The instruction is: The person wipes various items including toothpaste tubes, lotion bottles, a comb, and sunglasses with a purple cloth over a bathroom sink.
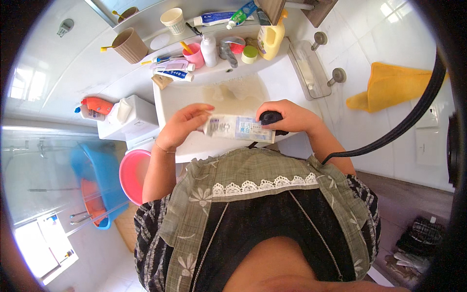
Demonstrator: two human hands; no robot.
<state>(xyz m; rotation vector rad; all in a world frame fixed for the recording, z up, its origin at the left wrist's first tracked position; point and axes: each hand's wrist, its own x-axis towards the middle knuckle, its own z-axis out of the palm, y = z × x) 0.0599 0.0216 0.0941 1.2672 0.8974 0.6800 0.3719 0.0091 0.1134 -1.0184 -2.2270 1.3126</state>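
In front of my apron, over the near edge of the white washbasin [189,146], I hold a pale toothpaste-like tube [233,129] lying crosswise. It bears writing. My left hand [188,122] grips its left end and covers that tip. At the flat right end is my right hand [292,116], which also holds a black object [270,117]; its kind is not clear. Brownish, cloudy water [235,93] lies in the basin just beyond the tube.
Behind the basin stand a metal faucet [228,54], a white pump bottle [209,51], a pink cup [194,56] and a yellow jug [271,40]. Toothpaste tubes [177,75] lie at the back left. A clear rack [310,71] hangs right; a pink basin [135,175] is at left.
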